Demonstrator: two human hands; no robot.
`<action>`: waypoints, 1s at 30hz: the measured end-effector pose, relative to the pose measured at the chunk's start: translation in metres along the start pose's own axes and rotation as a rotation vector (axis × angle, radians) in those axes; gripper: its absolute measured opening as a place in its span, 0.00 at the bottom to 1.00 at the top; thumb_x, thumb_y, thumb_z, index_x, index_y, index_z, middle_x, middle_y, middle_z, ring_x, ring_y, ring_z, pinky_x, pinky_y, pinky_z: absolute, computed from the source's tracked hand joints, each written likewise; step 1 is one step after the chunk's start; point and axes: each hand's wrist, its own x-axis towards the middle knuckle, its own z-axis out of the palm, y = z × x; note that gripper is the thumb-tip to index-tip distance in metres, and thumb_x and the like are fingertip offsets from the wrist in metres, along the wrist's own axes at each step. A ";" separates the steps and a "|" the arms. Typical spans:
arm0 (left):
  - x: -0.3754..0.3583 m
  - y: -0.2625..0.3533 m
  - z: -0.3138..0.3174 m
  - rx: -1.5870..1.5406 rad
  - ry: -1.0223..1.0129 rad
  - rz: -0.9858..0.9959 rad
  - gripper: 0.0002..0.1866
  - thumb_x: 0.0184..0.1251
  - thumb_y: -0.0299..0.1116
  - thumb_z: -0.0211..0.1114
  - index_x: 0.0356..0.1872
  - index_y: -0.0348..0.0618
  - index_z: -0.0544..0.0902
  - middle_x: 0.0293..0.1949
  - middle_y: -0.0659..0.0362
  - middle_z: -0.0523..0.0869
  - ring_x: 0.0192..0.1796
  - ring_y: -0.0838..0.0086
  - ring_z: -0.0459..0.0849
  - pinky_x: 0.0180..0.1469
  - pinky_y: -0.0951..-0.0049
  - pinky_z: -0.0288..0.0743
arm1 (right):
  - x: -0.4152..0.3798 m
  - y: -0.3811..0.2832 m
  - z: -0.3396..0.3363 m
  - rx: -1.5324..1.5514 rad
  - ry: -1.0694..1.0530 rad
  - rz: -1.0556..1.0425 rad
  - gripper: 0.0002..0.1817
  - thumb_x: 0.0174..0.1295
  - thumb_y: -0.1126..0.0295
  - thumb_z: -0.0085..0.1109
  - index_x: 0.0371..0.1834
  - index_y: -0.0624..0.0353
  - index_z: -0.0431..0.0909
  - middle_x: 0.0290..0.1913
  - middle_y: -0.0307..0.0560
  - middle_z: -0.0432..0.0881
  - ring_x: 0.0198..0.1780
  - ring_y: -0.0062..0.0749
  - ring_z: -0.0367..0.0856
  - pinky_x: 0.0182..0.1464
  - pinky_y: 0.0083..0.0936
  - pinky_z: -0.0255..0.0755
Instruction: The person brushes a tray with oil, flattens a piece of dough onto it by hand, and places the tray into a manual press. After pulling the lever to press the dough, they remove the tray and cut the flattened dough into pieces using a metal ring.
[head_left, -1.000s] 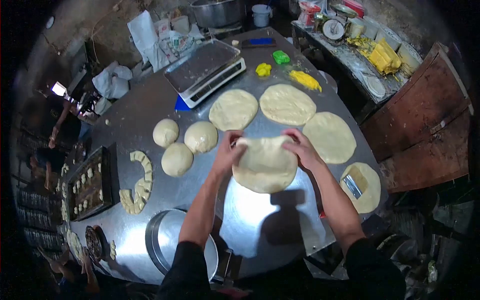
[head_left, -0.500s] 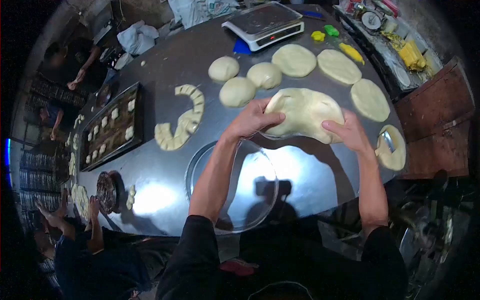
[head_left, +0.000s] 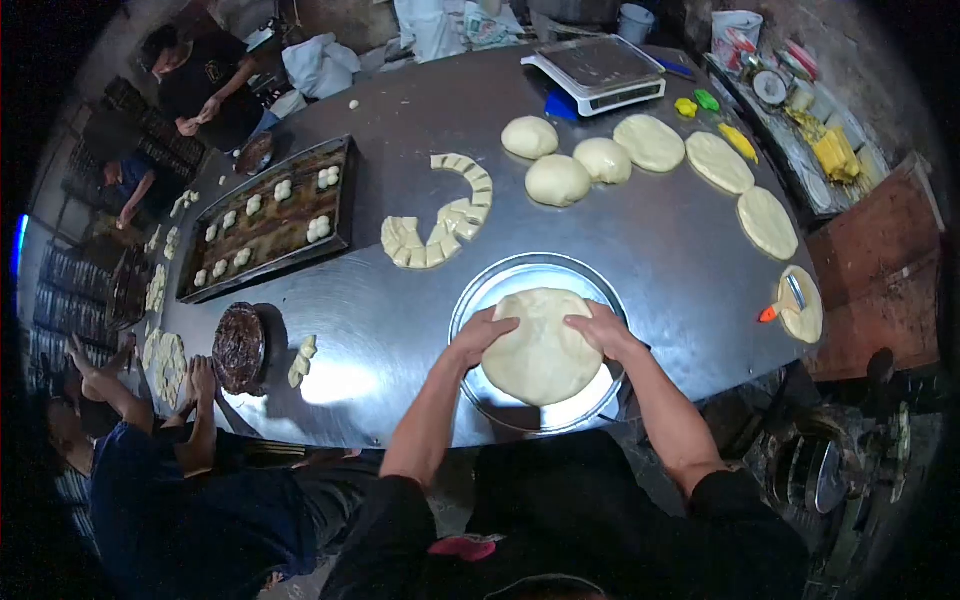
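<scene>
A flattened round of dough point(head_left: 543, 360) is held level between my two hands, over a round metal plate point(head_left: 537, 262) near the table's front edge. My left hand point(head_left: 482, 337) grips its left side, thumb lying on top and fingers hidden beneath. On the opposite side my right hand point(head_left: 606, 334) holds it the same way, thumb also on top. The dough covers much of the plate, whose shiny rim shows around it. Beyond the plate, a smooth ball of dough point(head_left: 557, 180) sits with two more beside it.
Dough discs point(head_left: 768, 223) curve along the right; a scraper point(head_left: 796, 291) lies on the nearest one. Cut dough pieces point(head_left: 428, 247) form a hook shape. At left are a baking tray point(head_left: 345, 200), a dark round dish point(head_left: 240, 350) and co-workers. A scale point(head_left: 603, 75) stands behind.
Both hands have brought the dough down and toward me, from beyond the plate to over it. The dough now looks flatter and rounder. The camera view has shifted left.
</scene>
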 end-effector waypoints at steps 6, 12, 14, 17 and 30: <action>-0.011 -0.019 0.006 -0.197 0.082 0.185 0.19 0.63 0.26 0.63 0.56 0.32 0.77 0.43 0.55 0.85 0.40 0.73 0.85 0.42 0.73 0.80 | -0.021 -0.007 0.007 0.407 -0.088 0.001 0.21 0.62 0.71 0.60 0.58 0.66 0.73 0.45 0.47 0.81 0.46 0.26 0.80 0.49 0.25 0.75; -0.009 0.002 0.014 1.310 0.488 0.687 0.35 0.62 0.33 0.59 0.69 0.30 0.58 0.67 0.36 0.63 0.70 0.50 0.62 0.70 0.54 0.58 | -0.023 -0.056 0.045 -0.896 0.348 -0.355 0.34 0.68 0.57 0.47 0.71 0.67 0.53 0.70 0.72 0.57 0.71 0.66 0.56 0.66 0.62 0.55; 0.010 -0.009 0.011 1.727 0.166 0.938 0.33 0.67 0.38 0.54 0.69 0.29 0.58 0.69 0.36 0.59 0.73 0.47 0.56 0.72 0.51 0.52 | -0.008 -0.041 0.083 -0.962 0.425 -0.398 0.38 0.69 0.50 0.43 0.71 0.70 0.53 0.72 0.71 0.51 0.75 0.64 0.44 0.69 0.67 0.39; 0.002 -0.035 0.007 1.679 0.246 0.801 0.35 0.69 0.45 0.51 0.69 0.29 0.59 0.71 0.37 0.56 0.75 0.48 0.53 0.73 0.49 0.48 | 0.016 0.002 0.076 -1.109 0.437 -0.423 0.36 0.69 0.48 0.41 0.72 0.65 0.54 0.74 0.66 0.51 0.76 0.59 0.43 0.72 0.64 0.33; -0.025 -0.043 0.054 1.490 0.385 0.692 0.35 0.63 0.45 0.55 0.66 0.28 0.65 0.68 0.37 0.64 0.72 0.46 0.58 0.74 0.49 0.46 | -0.005 0.017 0.032 -1.161 0.121 -0.511 0.36 0.68 0.46 0.44 0.74 0.54 0.55 0.77 0.51 0.49 0.78 0.47 0.41 0.74 0.56 0.33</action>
